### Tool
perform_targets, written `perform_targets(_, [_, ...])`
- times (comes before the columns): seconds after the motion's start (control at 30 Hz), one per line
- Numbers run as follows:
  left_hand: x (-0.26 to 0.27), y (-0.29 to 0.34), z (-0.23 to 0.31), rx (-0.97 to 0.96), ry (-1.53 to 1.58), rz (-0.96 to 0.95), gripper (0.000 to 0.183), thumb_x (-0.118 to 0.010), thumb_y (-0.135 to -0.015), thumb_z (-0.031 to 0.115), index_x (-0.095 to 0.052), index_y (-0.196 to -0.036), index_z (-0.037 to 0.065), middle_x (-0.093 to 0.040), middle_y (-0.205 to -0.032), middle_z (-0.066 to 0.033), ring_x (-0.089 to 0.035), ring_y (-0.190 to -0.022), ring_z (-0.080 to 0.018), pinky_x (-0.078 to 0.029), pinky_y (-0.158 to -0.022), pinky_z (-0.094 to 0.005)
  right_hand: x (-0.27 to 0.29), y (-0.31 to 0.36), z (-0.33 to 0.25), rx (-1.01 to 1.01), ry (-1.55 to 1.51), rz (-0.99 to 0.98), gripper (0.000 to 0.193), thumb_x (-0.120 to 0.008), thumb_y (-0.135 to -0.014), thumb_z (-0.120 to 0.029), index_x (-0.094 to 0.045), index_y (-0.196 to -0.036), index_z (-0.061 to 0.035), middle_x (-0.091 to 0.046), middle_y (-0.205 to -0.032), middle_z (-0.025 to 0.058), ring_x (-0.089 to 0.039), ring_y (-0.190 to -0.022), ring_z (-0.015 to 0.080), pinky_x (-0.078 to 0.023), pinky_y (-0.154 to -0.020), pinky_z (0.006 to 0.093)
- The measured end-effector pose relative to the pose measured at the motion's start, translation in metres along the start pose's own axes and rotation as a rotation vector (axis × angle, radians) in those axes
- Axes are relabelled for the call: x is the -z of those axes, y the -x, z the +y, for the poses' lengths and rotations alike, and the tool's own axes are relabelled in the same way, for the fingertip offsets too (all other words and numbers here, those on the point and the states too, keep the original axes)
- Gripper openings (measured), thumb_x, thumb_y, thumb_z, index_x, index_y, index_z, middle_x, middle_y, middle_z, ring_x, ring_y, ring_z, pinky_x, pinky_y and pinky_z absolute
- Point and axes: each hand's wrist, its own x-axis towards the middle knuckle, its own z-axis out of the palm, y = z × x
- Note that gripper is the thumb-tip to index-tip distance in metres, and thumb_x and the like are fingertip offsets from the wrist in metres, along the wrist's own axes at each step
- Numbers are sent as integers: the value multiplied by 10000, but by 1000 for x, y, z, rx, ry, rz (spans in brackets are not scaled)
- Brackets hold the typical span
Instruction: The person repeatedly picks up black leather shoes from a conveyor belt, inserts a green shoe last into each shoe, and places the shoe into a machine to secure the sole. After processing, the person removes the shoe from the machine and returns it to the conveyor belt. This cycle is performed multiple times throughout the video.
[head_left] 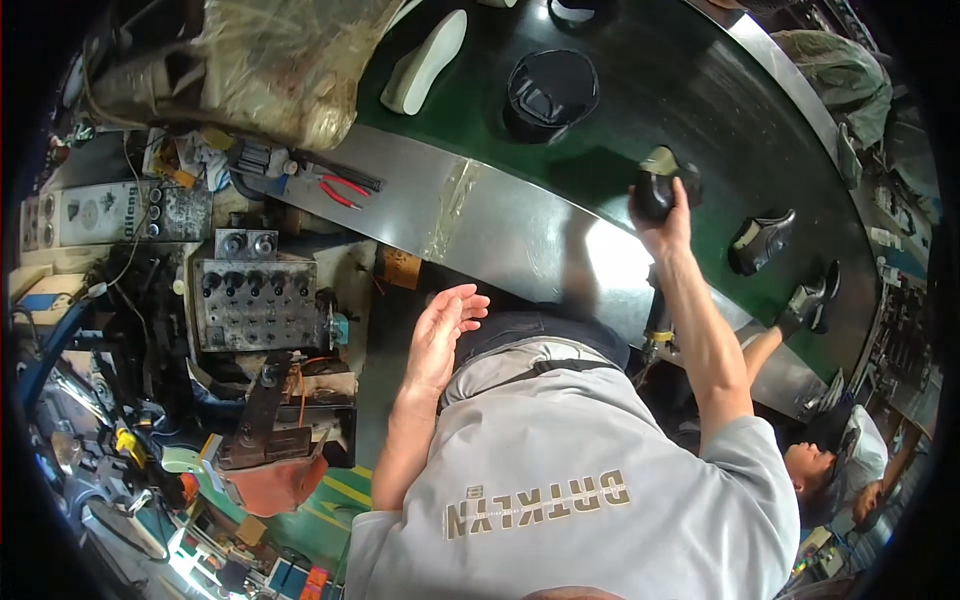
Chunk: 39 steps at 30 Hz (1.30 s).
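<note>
My right hand [668, 228] is stretched out over the green belt, its fingers closed round a black shoe [655, 195] with an olive-yellow patch at its top. The hand hides part of that shoe. At my waist, my left hand [437, 330] is raised and empty, the fingers extended and slightly curled. It is nearest the metal edge [520, 235] of the belt and touches nothing. Further right on the belt lies another black shoe [762, 241].
A dark bin-like container [550, 95] and a white shoe-shaped form [425, 65] stand on the belt. Red-handled pliers [345, 190] lie on the metal ledge. A knobbed control box [255, 305] is at left. At right, a co-worker's hand [792, 318] is by a dark shoe [828, 295].
</note>
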Motion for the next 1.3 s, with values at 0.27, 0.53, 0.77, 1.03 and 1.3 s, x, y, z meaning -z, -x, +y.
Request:
perform_targets(0.27, [-4, -10, -7, 20, -49, 119, 367, -505, -1012, 300, -554, -1236, 14, -661, -1114, -124, -627, -997, -182, -473, -844, -300, 75, -77, 29, -21, 290, 14, 459, -632, -937, -287, -500, -1283, -17, -590, -1210, 147, -613, -1025, 244, -534, -862, 346])
perform_targets(0.53, [-18, -48, 20, -32, -153, 87, 332, -512, -1012, 262, -562, -1225, 12, -661, -1107, -110, -623, -990, -164, -472, -844, -287, -76, -69, 115, 835, 1561, -265, 481, -692, -854, -226, -555, -1277, -41, -576, -1205, 177, -553, -1117, 305, -444, -965, 431])
perform_targets(0.77, [-26, -83, 52, -156, -224, 101, 351, -569, -980, 195, -526, -1281, 19, -628, -1167, -102, -594, -1042, -159, -456, -890, -287, -149, -88, 102, 1083, 2151, -879, 243, -652, -867, -291, -684, -833, -52, -650, -931, 111, -572, -979, 302, -373, -949, 451])
perform_targets(1.03, [-16, -107, 67, -124, -198, 11, 314, -708, -882, 100, -563, -1132, -20, -601, -1049, -27, -533, -961, -83, -440, -867, -236, -241, 11, 150, 209, 1664, -1274, 444, -566, -962, -348, -641, -699, 2, -614, -620, 165, -588, -559, 269, -489, -608, 376])
perform_targets(1.3, [7, -26, 72, 22, 334, 133, 279, -575, -957, 77, -571, -1222, -9, -643, -1101, -27, -588, -987, -95, -460, -902, -256, -271, -157, 278, 38, 1413, -73, 864, -765, -754, -525, -436, -1306, 53, -560, -1284, 213, -543, -1213, 322, -447, -1002, 386])
